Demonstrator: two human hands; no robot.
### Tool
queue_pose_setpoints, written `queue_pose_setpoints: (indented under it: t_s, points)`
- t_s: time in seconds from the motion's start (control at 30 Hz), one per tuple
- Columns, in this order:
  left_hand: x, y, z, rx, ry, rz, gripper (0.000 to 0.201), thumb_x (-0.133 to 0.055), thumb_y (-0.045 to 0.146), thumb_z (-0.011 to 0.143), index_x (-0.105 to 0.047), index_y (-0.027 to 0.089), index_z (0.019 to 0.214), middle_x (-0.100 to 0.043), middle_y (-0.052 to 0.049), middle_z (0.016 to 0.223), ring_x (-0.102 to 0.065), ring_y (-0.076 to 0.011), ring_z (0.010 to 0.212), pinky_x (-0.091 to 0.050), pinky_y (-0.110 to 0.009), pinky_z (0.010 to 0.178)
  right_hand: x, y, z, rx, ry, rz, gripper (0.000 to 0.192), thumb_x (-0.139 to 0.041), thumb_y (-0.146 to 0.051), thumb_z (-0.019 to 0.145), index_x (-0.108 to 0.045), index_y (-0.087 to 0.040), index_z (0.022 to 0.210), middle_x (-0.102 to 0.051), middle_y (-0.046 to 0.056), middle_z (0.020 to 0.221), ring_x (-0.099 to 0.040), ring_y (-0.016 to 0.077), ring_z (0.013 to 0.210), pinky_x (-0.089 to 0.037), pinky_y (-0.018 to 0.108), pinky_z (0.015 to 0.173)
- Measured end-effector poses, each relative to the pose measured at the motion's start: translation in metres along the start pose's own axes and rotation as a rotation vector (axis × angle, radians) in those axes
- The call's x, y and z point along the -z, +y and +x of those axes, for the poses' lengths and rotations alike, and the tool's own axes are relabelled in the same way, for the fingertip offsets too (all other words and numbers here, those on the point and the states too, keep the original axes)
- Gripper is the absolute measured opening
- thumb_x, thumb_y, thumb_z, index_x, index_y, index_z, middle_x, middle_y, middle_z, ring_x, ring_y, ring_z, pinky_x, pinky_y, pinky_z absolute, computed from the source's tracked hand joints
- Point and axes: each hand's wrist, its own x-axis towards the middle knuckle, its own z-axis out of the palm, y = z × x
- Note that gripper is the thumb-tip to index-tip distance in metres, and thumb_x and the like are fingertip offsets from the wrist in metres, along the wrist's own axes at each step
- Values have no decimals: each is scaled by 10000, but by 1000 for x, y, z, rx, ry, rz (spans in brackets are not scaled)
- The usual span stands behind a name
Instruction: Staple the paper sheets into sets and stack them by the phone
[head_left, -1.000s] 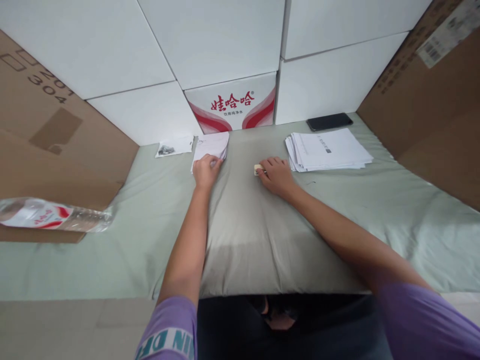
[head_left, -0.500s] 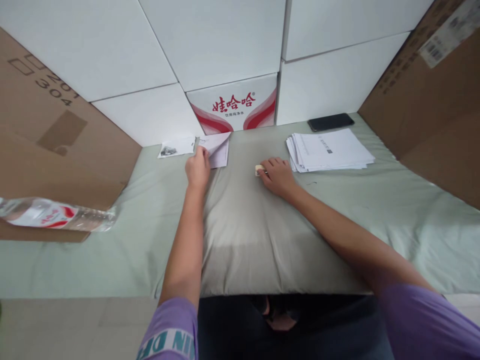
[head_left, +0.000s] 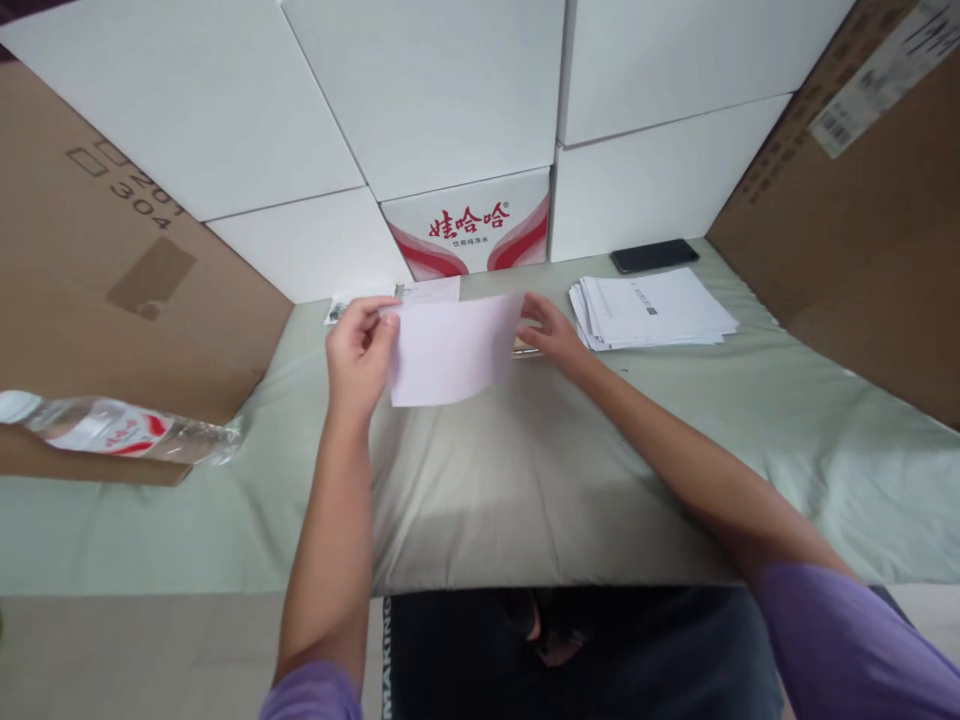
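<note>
A small blank sheet of paper is held up over the cloth, its left edge pinched between the thumb and fingers of my left hand. At the sheet's right edge is my right hand, with thumb and fingers apart; some fingertips are hidden behind the paper. Below that hand, a small pale object with a shiny metal edge shows only in part, so its kind is unclear. Behind the raised sheet lie more papers. A white packet with a dark picture lies to their left, partly covered.
To the right sit a stack of printed sheets and a black phone. White boxes form the back wall, with cardboard boxes at both sides. A clear water bottle lies at the left. Green cloth covers the surface.
My left hand has lifted the sheet off the papers and brought it toward me, over the middle. My right hand has come off the small pale object and opened beside the sheet's edge.
</note>
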Motion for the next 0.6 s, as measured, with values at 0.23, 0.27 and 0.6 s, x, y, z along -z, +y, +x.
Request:
queue_pose_setpoints:
  t_s: [0.23, 0.27, 0.6]
  points:
    - [-42, -49, -46, 263, 238, -187, 518, -554, 667, 921, -622, 237, 1202, -688, -54, 938, -686, -187, 884, -554, -297, 770, -7, -15, -19, -70, -39, 113, 455, -739, -632, 793, -715, -184, 870, -695, 59, 848, -639, 199, 786, -518, 325, 696]
    - [-44, -51, -50, 304, 204, -246, 563, -600, 684, 886, -617, 242, 1234, -703, -58, 944, -696, -193, 896, -558, -298, 780, -7, -17, -21, -22, 18, 83, 437, -712, -623, 824, -706, -187, 851, -678, 50, 834, -621, 183, 762, -505, 312, 684]
    - [-66, -57, -64, 406, 137, -707, 501, -871, 545, 701, -721, 186, 1017, -774, -76, 1028, -713, -170, 1006, -531, -240, 916, -3, -8, -25, -55, 84, -72, 411, -681, -580, 826, -692, -170, 800, -651, 42, 783, -581, 164, 724, -488, 292, 664]
